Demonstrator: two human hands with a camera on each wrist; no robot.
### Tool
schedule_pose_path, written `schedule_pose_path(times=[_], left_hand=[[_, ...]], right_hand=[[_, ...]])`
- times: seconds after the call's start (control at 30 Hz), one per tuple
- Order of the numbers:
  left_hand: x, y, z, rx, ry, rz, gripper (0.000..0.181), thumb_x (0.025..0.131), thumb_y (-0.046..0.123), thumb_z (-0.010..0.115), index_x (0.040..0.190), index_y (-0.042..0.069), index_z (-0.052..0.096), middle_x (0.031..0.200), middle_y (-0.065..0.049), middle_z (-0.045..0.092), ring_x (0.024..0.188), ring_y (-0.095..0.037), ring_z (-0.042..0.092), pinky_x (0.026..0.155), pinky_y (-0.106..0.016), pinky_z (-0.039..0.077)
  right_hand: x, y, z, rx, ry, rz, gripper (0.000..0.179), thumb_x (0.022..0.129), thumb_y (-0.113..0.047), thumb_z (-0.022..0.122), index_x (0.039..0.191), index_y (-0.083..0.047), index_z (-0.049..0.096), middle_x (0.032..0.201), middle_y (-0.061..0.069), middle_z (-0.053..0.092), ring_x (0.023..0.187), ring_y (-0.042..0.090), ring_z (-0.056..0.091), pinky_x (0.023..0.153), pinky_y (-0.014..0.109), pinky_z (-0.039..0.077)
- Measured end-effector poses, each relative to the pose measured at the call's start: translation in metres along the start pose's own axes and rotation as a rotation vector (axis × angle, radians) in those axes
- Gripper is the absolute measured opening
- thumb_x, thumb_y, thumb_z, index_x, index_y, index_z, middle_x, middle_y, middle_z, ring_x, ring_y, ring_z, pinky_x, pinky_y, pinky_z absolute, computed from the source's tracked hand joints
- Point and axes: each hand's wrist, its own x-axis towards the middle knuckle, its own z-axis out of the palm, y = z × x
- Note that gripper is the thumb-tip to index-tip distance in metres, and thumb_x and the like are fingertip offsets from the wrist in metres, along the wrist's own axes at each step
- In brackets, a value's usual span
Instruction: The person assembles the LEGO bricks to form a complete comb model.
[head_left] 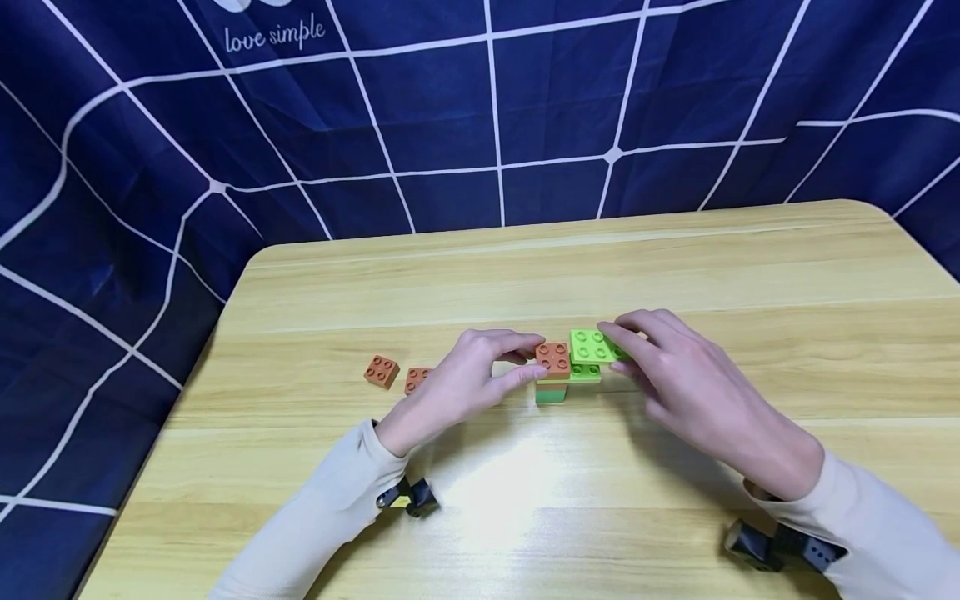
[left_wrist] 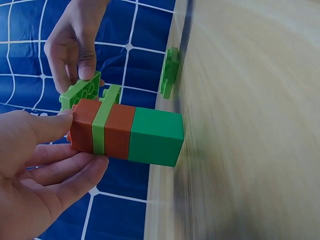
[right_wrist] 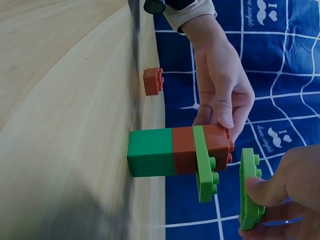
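Note:
A small stack of toy building bricks stands upright on the table: a green block [left_wrist: 156,137] at the bottom, an orange brick [left_wrist: 119,131], a lime plate [right_wrist: 204,167] jutting out to the right, and an orange brick [head_left: 552,358] on top. My left hand [head_left: 461,379] holds that top brick between thumb and fingers. In my right hand [head_left: 693,396] a second lime plate [head_left: 587,343] is pinched, studs up. It hovers just above the jutting plate, beside the top orange brick. The right wrist view shows a gap between the two plates.
Two loose orange bricks lie left of the stack, one [head_left: 382,372] fully visible, the other [head_left: 416,380] partly behind my left hand. Another lime piece [left_wrist: 170,72] lies on the wooden table [head_left: 525,283] beyond the stack. A blue gridded cloth [head_left: 435,100] hangs behind the table.

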Motion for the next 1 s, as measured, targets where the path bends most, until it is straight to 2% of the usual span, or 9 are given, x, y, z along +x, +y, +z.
schedule_pose_path(times=[0.33,0.57,0.73,0.87,1.0], left_hand=[[0.0000,-0.0006,-0.0002,0.010,-0.002,0.001,0.040,0.093,0.020,0.066,0.124,-0.004,0.061,0.113,-0.013,0.069,0.097,-0.019,0.068,0.091,-0.023,0.052],[0.0000,-0.0004,-0.0014,0.047,-0.042,-0.018,0.044,0.094,0.027,0.063,0.127,-0.003,0.060,0.119,-0.014,0.066,0.108,-0.022,0.064,0.096,-0.026,0.050],[0.0001,-0.0013,-0.0002,0.049,-0.045,0.012,0.049,0.089,0.026,0.070,0.126,-0.004,0.060,0.119,-0.014,0.066,0.102,-0.021,0.066,0.091,-0.024,0.052],[0.0003,-0.0027,0.0015,0.018,-0.054,0.026,0.047,0.087,0.022,0.073,0.124,-0.003,0.061,0.115,-0.013,0.068,0.097,-0.021,0.068,0.089,-0.021,0.053],[0.0002,-0.0043,0.0029,-0.063,-0.081,-0.025,0.043,0.086,0.017,0.074,0.123,-0.001,0.062,0.113,-0.012,0.069,0.095,-0.019,0.069,0.087,-0.020,0.053]], right_hand=[[0.0032,-0.0020,0.0014,0.002,-0.009,-0.022,0.047,0.076,0.002,0.076,0.120,0.005,0.061,0.106,0.017,0.061,0.096,0.032,0.059,0.076,0.049,0.055],[0.0068,-0.0049,0.0040,0.007,-0.020,-0.036,0.046,0.077,0.002,0.075,0.120,0.006,0.061,0.106,0.017,0.061,0.094,0.031,0.059,0.074,0.047,0.055],[0.0077,-0.0070,0.0053,0.010,-0.022,-0.041,0.045,0.077,0.002,0.076,0.119,0.005,0.062,0.105,0.016,0.062,0.094,0.030,0.059,0.074,0.046,0.056],[0.0082,-0.0085,0.0058,0.011,-0.030,-0.042,0.044,0.077,0.002,0.076,0.119,0.005,0.062,0.106,0.015,0.062,0.095,0.030,0.059,0.075,0.046,0.056],[0.0089,-0.0100,0.0062,0.011,-0.036,-0.049,0.044,0.078,0.000,0.076,0.119,0.005,0.062,0.106,0.016,0.062,0.095,0.030,0.060,0.077,0.045,0.056]])
